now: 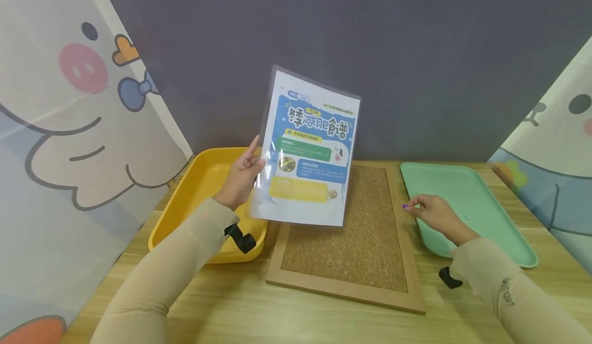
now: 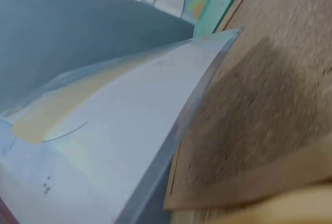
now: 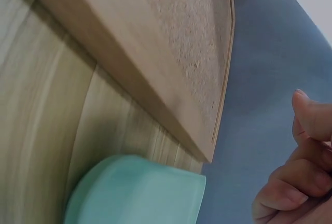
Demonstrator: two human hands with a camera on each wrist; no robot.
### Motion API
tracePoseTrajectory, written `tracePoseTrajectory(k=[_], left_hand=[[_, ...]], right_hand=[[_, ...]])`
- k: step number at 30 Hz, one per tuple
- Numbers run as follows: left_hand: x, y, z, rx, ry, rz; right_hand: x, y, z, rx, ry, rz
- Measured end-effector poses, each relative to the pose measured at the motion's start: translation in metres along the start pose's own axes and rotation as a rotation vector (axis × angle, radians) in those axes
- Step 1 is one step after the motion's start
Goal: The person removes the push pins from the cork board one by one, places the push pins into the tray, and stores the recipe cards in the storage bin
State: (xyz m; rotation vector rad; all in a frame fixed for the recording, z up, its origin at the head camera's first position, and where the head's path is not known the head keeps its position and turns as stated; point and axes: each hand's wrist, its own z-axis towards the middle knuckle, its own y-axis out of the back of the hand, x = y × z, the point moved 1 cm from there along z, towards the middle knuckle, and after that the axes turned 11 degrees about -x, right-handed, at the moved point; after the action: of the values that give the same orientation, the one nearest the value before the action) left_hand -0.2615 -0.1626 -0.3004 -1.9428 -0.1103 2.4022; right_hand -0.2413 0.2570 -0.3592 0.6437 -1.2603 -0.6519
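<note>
My left hand grips a laminated sheet by its left edge, thumb on the printed front. Blue, green and yellow blocks with Chinese text cover the sheet, which is held raised and tilted over the corkboard. In the left wrist view the sheet bends a little and casts a shadow on the cork. Between thumb and fingertips my right hand pinches a small purple pushpin, above the left edge of the green tray. The right wrist view shows this hand with its fingers curled; the pushpin is hidden there.
A yellow tray stands left of the wood-framed corkboard, partly behind my left arm. To the right lies the green tray, with a tiny clear item in it. A dark grey panel rises behind the wooden table.
</note>
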Motion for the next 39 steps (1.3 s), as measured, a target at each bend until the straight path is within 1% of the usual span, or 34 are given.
tracePoseTrajectory(k=[3, 8, 14, 16, 20, 26, 28, 34, 36, 39], left_hand=[[-0.002, 0.009, 0.001, -0.027, -0.037, 0.029], [-0.006, 0.022, -0.002, -0.087, -0.054, 0.076], [-0.013, 0.039, -0.011, -0.127, -0.062, 0.081], [-0.017, 0.045, -0.015, -0.13, -0.08, 0.077], [-0.024, 0.056, -0.022, -0.134, -0.127, 0.053], [-0.033, 0.074, -0.032, -0.153, -0.165, 0.007], [-0.034, 0.079, -0.034, -0.166, -0.172, -0.023], [-0.038, 0.094, -0.039, -0.221, -0.182, -0.075], [-0.039, 0.1, -0.041, -0.229, -0.185, -0.094], [-0.038, 0.101, -0.04, -0.211, -0.171, -0.141]], right_hand=[[-0.003, 0.003, -0.001, -0.005, 0.01, -0.016], [-0.009, 0.005, -0.002, -0.019, 0.021, -0.035], [-0.019, 0.004, -0.005, -0.019, 0.009, -0.046], [-0.021, 0.004, -0.006, -0.022, 0.015, -0.053], [-0.024, 0.007, -0.006, -0.044, 0.041, -0.075], [-0.026, 0.012, -0.005, -0.059, 0.053, -0.08], [-0.028, 0.014, -0.005, -0.065, 0.062, -0.083], [-0.034, 0.021, -0.004, -0.082, 0.07, -0.107], [-0.038, 0.023, -0.004, -0.081, 0.063, -0.115], [-0.046, 0.034, -0.014, -0.073, 0.024, -0.133]])
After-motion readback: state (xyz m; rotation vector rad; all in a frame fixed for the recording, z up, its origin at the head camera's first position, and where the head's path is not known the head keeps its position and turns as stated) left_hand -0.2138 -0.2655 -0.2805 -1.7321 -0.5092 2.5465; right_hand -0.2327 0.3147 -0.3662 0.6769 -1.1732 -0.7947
